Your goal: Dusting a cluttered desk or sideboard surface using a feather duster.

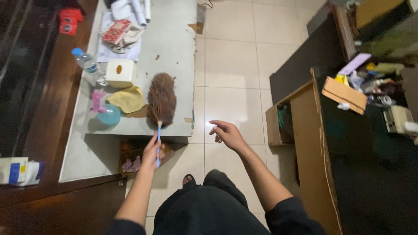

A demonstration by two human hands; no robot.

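Left hand gripping feather duster, right hand outstretched, empty

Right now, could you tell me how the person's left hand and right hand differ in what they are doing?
The left hand is closed around the blue handle of a brown feather duster, while the right hand holds nothing. The left hand is at the edge of the grey table, with the duster's head lying on it; the right hand hangs over the tiled floor, fingers loosely spread. Both arms reach forward, in dark sleeves.
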